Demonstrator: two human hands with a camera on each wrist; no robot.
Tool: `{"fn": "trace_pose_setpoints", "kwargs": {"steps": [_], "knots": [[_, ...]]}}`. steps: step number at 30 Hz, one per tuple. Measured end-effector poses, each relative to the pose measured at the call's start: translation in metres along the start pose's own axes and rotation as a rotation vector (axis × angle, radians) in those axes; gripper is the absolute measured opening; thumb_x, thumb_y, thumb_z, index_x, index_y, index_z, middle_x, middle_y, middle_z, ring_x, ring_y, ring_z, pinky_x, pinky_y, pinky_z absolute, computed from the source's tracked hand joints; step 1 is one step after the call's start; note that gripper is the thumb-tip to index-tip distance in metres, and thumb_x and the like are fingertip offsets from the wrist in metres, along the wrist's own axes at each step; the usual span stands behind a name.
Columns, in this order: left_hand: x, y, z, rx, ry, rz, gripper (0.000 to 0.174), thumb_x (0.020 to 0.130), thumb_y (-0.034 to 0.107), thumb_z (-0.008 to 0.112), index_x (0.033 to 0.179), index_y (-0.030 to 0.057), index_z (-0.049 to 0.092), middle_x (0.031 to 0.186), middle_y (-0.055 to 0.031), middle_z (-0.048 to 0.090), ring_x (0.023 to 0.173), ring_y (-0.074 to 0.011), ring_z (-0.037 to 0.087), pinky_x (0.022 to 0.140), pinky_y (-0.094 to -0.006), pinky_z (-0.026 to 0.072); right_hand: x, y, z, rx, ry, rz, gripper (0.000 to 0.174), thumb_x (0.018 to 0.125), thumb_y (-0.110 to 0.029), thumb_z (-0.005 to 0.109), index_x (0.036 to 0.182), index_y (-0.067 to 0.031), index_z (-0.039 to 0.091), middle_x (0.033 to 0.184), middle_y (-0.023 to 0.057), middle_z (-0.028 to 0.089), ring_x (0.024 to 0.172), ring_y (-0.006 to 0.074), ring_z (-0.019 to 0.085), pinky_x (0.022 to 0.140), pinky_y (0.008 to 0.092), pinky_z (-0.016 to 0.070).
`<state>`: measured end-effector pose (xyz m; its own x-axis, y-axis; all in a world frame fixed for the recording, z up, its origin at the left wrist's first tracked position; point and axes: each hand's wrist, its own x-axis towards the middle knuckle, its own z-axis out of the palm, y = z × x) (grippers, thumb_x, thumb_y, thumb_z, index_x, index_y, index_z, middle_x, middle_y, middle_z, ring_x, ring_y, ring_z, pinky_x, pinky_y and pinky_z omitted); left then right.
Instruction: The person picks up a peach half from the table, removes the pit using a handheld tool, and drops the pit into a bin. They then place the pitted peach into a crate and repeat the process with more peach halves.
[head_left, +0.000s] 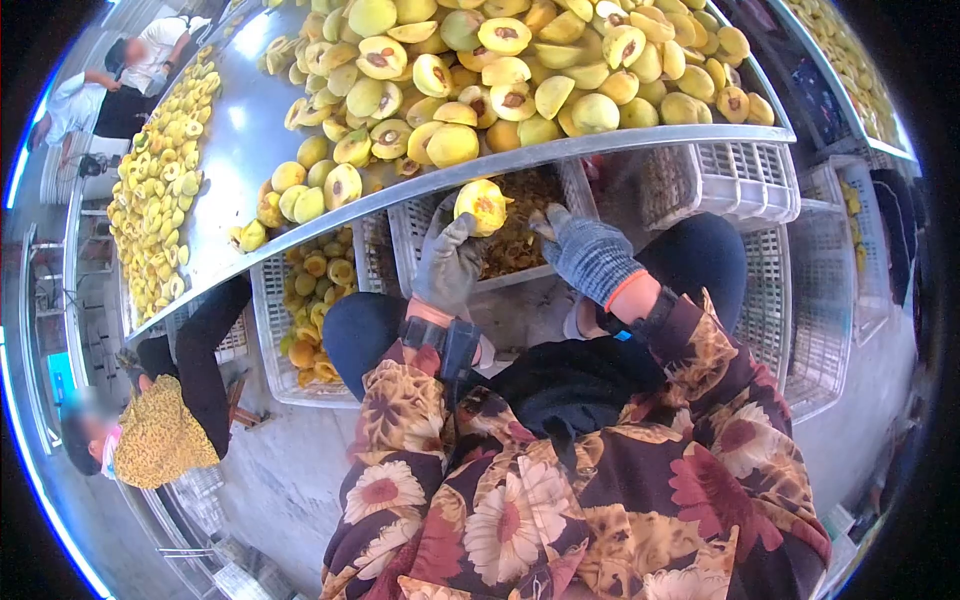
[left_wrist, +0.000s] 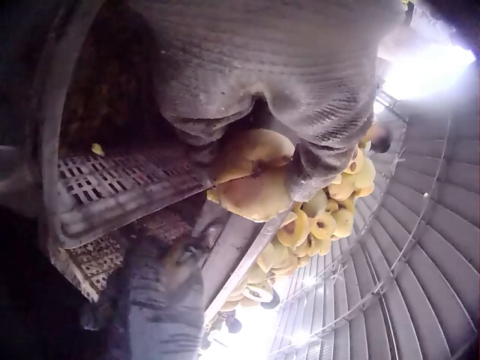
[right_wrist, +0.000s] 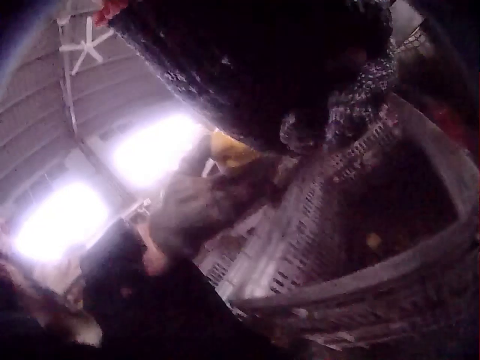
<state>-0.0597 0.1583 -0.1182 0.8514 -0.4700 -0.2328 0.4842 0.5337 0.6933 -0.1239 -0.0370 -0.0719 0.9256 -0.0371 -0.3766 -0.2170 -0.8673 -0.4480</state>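
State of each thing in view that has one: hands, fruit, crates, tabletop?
Left hand: gloved, gripping a fruit.
Held fruit: yellow flesh exposed.
Right hand: gloved, fingers bent; whether it holds anything unclear.
Fruit pile: heaped, many cut, brown centres showing.
Metal tabletop: loaded, partly bare.
Middle crate: brown scraps inside.
Left crate: fruit inside.

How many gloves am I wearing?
2: a grey glove on your left hand, which holds a yellow fruit, and a blue-grey glove on your right hand.
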Motion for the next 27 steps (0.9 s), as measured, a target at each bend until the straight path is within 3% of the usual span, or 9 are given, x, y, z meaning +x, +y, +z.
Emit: {"fn": "trace_pose_setpoints", "kwargs": {"steps": [5,9,12,13,16,21,24,25,27], "knots": [[0.002,-0.001,-0.005,0.156,-0.04,-0.009,0.04,0.09,0.013,0.058,0.127,0.0025,0.048,0.12,-0.0094,0.057,0.106,-0.0181,0.059,0.093,-0.0276,0.0488,0.007,-0.01,0.002,-0.002,0.123,-0.134,0.047,0.084,-0.03,0.061,0.123,-0.0046,0.049,0.096,0.018,0.066,0.087,0.0358,0.064,0.076,0.0445,0.0509],[-0.002,-0.007,-0.011,-0.051,0.009,0.016,0.037,0.091,0.01,0.054,0.126,0.0022,0.048,0.118,-0.0099,0.058,0.103,-0.0165,0.06,0.093,-0.0273,0.0483,0.014,0.018,0.024,-0.081,0.225,-0.109,0.019,0.086,-0.022,0.055,0.097,-0.0072,0.059,0.078,0.0177,0.067,0.073,0.0373,0.065,0.063,0.048,0.0513],[0.001,-0.004,-0.004,-0.048,0.018,0.001,0.039,0.089,0.009,0.056,0.127,0.0022,0.047,0.12,-0.0105,0.057,0.105,-0.0175,0.06,0.092,-0.0287,0.0493,0.013,0.03,0.018,-0.097,0.131,-0.038,0.019,0.088,-0.022,0.052,0.098,-0.0077,0.06,0.083,0.0176,0.067,0.077,0.0363,0.065,0.066,0.0474,0.0516],[0.002,-0.003,-0.004,-0.004,-0.003,-0.001,0.041,0.089,0.009,0.057,0.128,0.0024,0.047,0.121,-0.0106,0.057,0.106,-0.0183,0.059,0.092,-0.0294,0.0497,0.01,0.027,0.02,-0.114,0.231,-0.194,0.023,0.087,-0.025,0.054,0.102,-0.0081,0.059,0.087,0.0175,0.067,0.081,0.0361,0.065,0.07,0.0468,0.0514],[0.0,0.001,-0.002,0.081,-0.039,0.004,0.044,0.087,0.009,0.059,0.129,0.0033,0.045,0.122,-0.0107,0.056,0.107,-0.0199,0.059,0.09,-0.0305,0.0508,0.002,-0.006,-0.005,0.038,0.177,-0.085,0.026,0.087,-0.026,0.056,0.106,-0.0084,0.058,0.089,0.0177,0.067,0.084,0.0353,0.065,0.073,0.0463,0.0513],[0.005,-0.004,-0.023,-0.139,-0.096,-0.036,0.044,0.087,0.008,0.059,0.129,0.0061,0.046,0.122,-0.0095,0.056,0.107,-0.0182,0.059,0.086,-0.0269,0.0518,0.015,0.034,0.039,-0.121,0.089,-0.105,0.034,0.083,-0.03,0.061,0.11,-0.0093,0.056,0.091,0.018,0.066,0.085,0.038,0.064,0.074,0.0463,0.0516],[0.005,-0.007,-0.02,-0.11,-0.022,-0.026,0.042,0.089,0.011,0.06,0.129,0.0037,0.048,0.122,-0.0095,0.058,0.111,-0.0209,0.058,0.096,-0.0338,0.0466,0.006,0.051,0.042,-0.135,0.085,-0.12,0.036,0.083,-0.031,0.062,0.112,-0.0103,0.058,0.093,0.0176,0.066,0.085,0.0366,0.065,0.074,0.0459,0.0519],[0.002,-0.005,-0.013,-0.053,-0.021,-0.014,0.043,0.089,0.011,0.06,0.129,0.0038,0.048,0.123,-0.0098,0.058,0.111,-0.0211,0.057,0.096,-0.0336,0.0465,0.0,0.027,0.015,-0.135,-0.01,0.024,0.037,0.083,-0.031,0.06,0.114,-0.0104,0.057,0.093,0.0162,0.067,0.082,0.0349,0.065,0.072,0.0452,0.0522],[-0.003,0.003,0.003,0.067,-0.023,0.013,0.045,0.088,0.013,0.062,0.13,0.0039,0.047,0.124,-0.0102,0.057,0.112,-0.0214,0.057,0.096,-0.0332,0.0465,-0.009,0.009,0.0,-0.097,0.089,-0.039,0.037,0.083,-0.032,0.06,0.114,-0.0101,0.057,0.092,0.0151,0.067,0.081,0.0338,0.066,0.07,0.0445,0.0522]]}}
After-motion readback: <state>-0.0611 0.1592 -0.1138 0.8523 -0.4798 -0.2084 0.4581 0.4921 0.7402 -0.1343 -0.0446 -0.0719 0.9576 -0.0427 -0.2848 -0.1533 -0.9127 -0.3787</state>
